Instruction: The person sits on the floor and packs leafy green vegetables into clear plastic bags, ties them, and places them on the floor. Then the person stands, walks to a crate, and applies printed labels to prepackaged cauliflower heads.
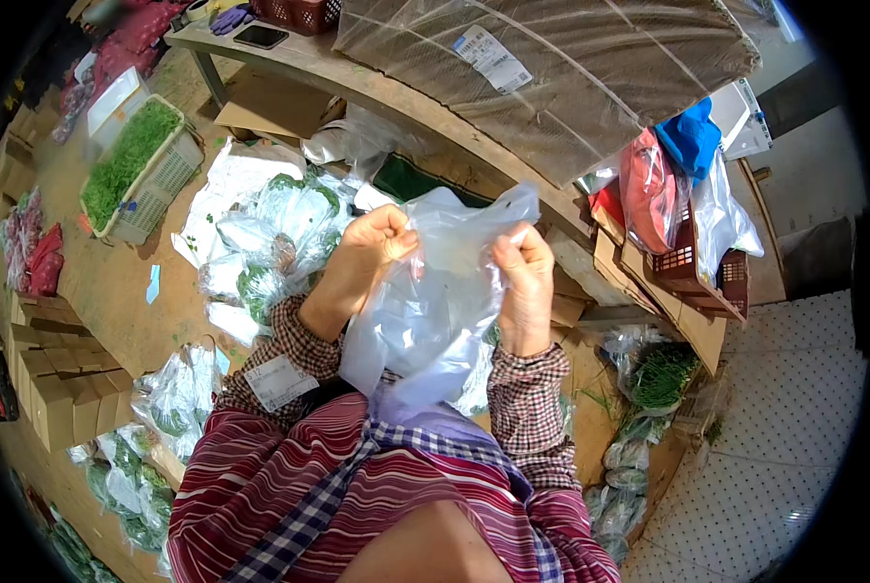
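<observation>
- Held up in mid-air before the chest, on the near side of the worktop's [299,51] near edge: thin clear plastic bag [406,325], crumpled, hanging down toward the lap, upper right corner overlapping that edge.
- Left hand [372,241]: grasping the bag's upper left rim, thumb against bent fingers.
- Right hand [525,282]: grasping the bag's upper right rim in a similar pinch, well apart from the left. Cannot tell from this angle whether the bag's two layers are parted.
- On both forearms, checked sleeves; stuck on the left one, a white label [281,381].
- At the worktop's far left end: dark phone [261,36] close to the near edge, purple glove [230,19] just beside it, red-brown basket [299,14] farther along.
- Over the rest of the worktop, out to its right end: large brown wrapped block [406,37].
- Beyond the near edge, on the floor: heap of bagged greens [289,228], partly on a white sheet [223,185].
- Farther left: pale crate [168,189], filled with feathery greens [129,160]; nearer, brown cardboard boxes [66,384].
- Off the worktop's right end: dark red basket [680,267], blue bag [689,139] above it; lower down, bunch of thin green stalks [663,374].
</observation>
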